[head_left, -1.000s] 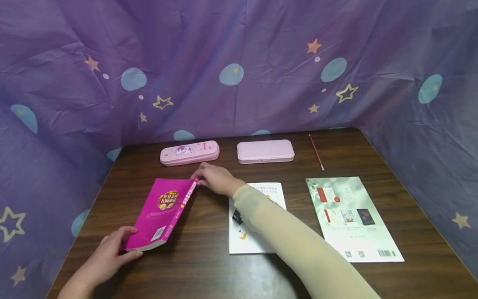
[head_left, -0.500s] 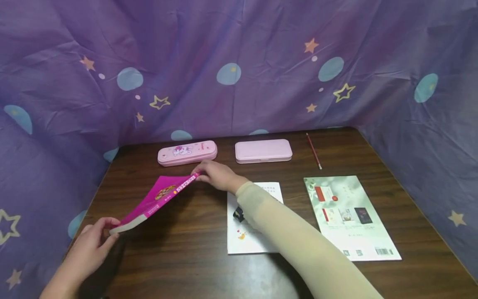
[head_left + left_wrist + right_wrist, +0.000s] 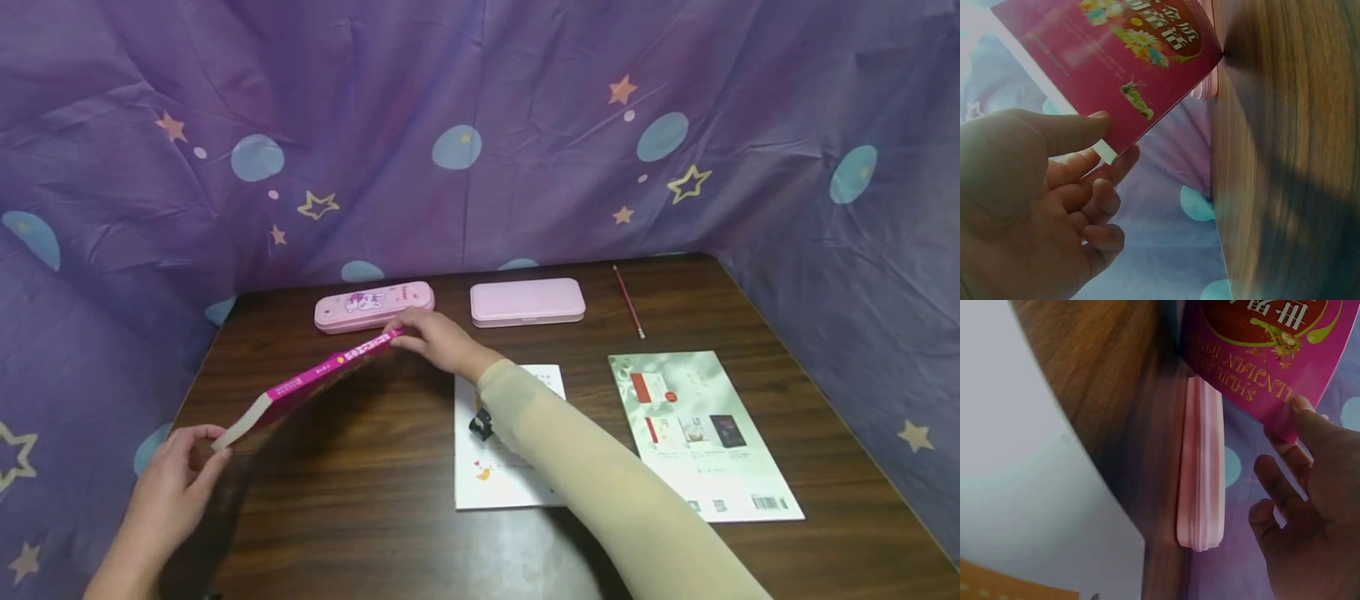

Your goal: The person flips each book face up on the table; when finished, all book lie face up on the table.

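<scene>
A magenta paperback book (image 3: 330,367) is tipped up on edge over the left part of the table, its spine toward the head camera. My left hand (image 3: 171,483) pinches the near lower corner between thumb and fingers. At the far end of the spine, my right hand (image 3: 441,340) pinches the other corner. The book's front cover (image 3: 1110,59), with flowers and lettering, shows in the left wrist view. In the right wrist view, the thumb lies on the cover near the corner, and the remaining fingers of the right hand (image 3: 1319,494) are bent below it.
Behind the book is a pink pencil case (image 3: 352,308) with a rabbit print. A plain pink case (image 3: 527,302) and a red pencil (image 3: 628,302) lie farther right. A white booklet (image 3: 487,492) lies partly under my right sleeve, and a green-white magazine (image 3: 712,450) lies beside it.
The book has turned from showing its back cover to standing spine toward me. My left hand has moved left and up with its corner; my right hand has risen slightly.
</scene>
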`<state>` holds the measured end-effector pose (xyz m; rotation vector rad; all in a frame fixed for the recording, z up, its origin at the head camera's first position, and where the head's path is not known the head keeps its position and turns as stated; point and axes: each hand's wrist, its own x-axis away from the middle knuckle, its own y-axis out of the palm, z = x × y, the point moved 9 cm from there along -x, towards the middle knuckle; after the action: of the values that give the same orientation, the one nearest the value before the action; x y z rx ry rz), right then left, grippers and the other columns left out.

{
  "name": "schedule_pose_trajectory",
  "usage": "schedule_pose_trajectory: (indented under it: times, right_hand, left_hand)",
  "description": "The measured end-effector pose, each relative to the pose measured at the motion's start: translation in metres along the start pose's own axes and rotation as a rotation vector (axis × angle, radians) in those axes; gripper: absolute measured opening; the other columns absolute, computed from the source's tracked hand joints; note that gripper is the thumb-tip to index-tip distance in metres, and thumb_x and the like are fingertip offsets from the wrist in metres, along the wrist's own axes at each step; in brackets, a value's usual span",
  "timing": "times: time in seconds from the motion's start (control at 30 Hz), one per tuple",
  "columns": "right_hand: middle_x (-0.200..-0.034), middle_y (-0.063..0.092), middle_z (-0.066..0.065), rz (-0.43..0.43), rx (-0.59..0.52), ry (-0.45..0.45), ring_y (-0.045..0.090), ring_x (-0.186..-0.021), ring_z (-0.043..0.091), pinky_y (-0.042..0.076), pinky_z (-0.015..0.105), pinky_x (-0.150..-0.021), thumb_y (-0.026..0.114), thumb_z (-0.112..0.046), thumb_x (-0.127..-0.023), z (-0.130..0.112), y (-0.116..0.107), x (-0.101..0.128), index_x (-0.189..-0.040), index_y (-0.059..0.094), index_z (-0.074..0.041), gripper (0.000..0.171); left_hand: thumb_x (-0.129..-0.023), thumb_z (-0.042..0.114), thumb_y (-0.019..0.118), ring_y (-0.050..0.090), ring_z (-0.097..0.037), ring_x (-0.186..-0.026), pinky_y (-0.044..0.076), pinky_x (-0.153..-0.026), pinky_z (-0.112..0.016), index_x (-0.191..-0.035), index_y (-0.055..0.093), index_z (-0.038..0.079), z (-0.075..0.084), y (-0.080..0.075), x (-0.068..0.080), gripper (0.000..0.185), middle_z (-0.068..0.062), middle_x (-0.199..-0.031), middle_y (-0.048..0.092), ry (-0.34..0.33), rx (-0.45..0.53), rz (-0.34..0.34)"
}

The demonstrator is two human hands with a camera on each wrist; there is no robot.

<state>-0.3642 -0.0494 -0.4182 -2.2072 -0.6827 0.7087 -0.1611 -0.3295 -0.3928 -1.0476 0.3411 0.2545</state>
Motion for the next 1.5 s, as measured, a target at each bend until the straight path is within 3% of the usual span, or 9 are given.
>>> schedule_pose_trajectory:
  times: [0.13, 0.33, 0.57, 0.73, 0.9, 1.1, 1.3, 1.37, 1.5]
  right_hand:
    - [-0.12, 0.072, 0.005, 0.097, -0.081, -0.011, 0.066, -0.116, 0.017, 0.046, 0.027, -0.108, 0.07, -0.02, -0.098, -0.003, -0.009, -0.002, -0.119, 0.072, -0.009, 0.023]
    - [-0.116, 0.073, 0.005, 0.2, -0.208, 0.014, 0.066, -0.101, 0.016, 0.051, 0.024, -0.093, 0.07, -0.019, -0.098, -0.003, -0.02, -0.005, -0.119, 0.066, -0.009, 0.024]
    - [-0.116, 0.073, 0.007, 0.214, -0.25, 0.013, 0.066, -0.102, 0.015, 0.051, 0.024, -0.092, 0.069, -0.017, -0.099, -0.004, -0.027, -0.007, -0.119, 0.062, -0.011, 0.022]
    - [-0.116, 0.074, 0.005, 0.216, -0.261, 0.025, 0.065, -0.1, 0.015, 0.052, 0.025, -0.091, 0.068, -0.017, -0.099, -0.006, -0.03, -0.005, -0.121, 0.063, -0.014, 0.022]
    - [-0.116, 0.074, 0.002, 0.2, -0.253, 0.059, 0.066, -0.098, 0.013, 0.053, 0.025, -0.091, 0.067, -0.019, -0.1, -0.003, -0.029, -0.005, -0.122, 0.065, -0.018, 0.022]
    - [-0.112, 0.073, 0.003, 0.172, -0.29, 0.048, 0.064, -0.095, 0.013, 0.053, 0.026, -0.089, 0.067, -0.015, -0.1, -0.004, -0.028, -0.007, -0.115, 0.067, -0.013, 0.015]
    - [-0.104, 0.069, 0.001, 0.105, -0.261, 0.026, 0.059, -0.085, 0.011, 0.051, 0.023, -0.079, 0.075, -0.011, -0.094, -0.004, -0.024, -0.009, -0.114, 0.069, -0.014, 0.021]
    - [-0.104, 0.069, 0.001, 0.088, -0.256, 0.015, 0.059, -0.085, 0.011, 0.051, 0.023, -0.079, 0.076, -0.01, -0.092, -0.005, -0.024, -0.01, -0.114, 0.07, -0.014, 0.023]
    - [-0.104, 0.069, 0.002, 0.057, -0.25, 0.004, 0.06, -0.085, 0.012, 0.052, 0.024, -0.079, 0.077, -0.01, -0.092, -0.007, -0.021, -0.012, -0.114, 0.071, -0.013, 0.023]
  left_hand:
    - [-0.091, 0.003, 0.073, 0.043, 0.008, -0.061, 0.033, -0.055, -0.017, -0.116, 0.062, 0.001, -0.001, -0.001, 0.001, 0.027, -0.006, -0.08, 0.061, -0.04, 0.026, 0.019]
    - [-0.091, 0.001, 0.074, 0.036, 0.001, -0.054, 0.029, -0.049, -0.02, -0.119, 0.058, 0.001, 0.005, -0.01, 0.0, 0.033, 0.0, -0.065, 0.046, -0.083, 0.056, 0.145]
    - [-0.087, 0.0, 0.077, 0.032, 0.004, -0.054, 0.026, -0.05, -0.021, -0.117, 0.06, 0.001, 0.01, -0.018, -0.001, 0.034, 0.004, -0.064, 0.043, -0.078, 0.063, 0.229]
    - [-0.087, 0.001, 0.078, 0.032, 0.007, -0.057, 0.026, -0.053, -0.019, -0.118, 0.062, 0.001, 0.012, -0.021, 0.0, 0.034, 0.023, -0.071, 0.046, -0.066, 0.109, 0.274]
    - [-0.088, 0.0, 0.078, 0.037, 0.007, -0.065, 0.028, -0.058, -0.014, -0.123, 0.061, 0.002, 0.011, -0.018, 0.0, 0.039, 0.04, -0.082, 0.05, -0.09, 0.121, 0.255]
    - [-0.085, -0.003, 0.079, 0.047, 0.014, -0.066, 0.036, -0.059, -0.01, -0.116, 0.064, 0.004, 0.011, -0.011, -0.001, 0.035, 0.038, -0.082, 0.053, -0.093, 0.149, 0.203]
    - [-0.075, -0.004, 0.087, 0.045, 0.007, -0.058, 0.035, -0.054, -0.014, -0.102, 0.073, 0.011, 0.008, -0.01, 0.001, 0.034, 0.037, -0.077, 0.059, -0.061, 0.158, 0.16]
    - [-0.072, -0.003, 0.09, 0.045, 0.006, -0.056, 0.035, -0.053, -0.014, -0.099, 0.075, 0.013, 0.007, -0.008, 0.002, 0.035, 0.029, -0.076, 0.068, -0.063, 0.148, 0.132]
    - [-0.071, 0.0, 0.092, 0.051, 0.018, -0.061, 0.04, -0.053, -0.009, -0.1, 0.079, 0.012, 0.004, -0.002, 0.004, 0.033, -0.004, -0.083, 0.08, -0.077, 0.13, 0.065]
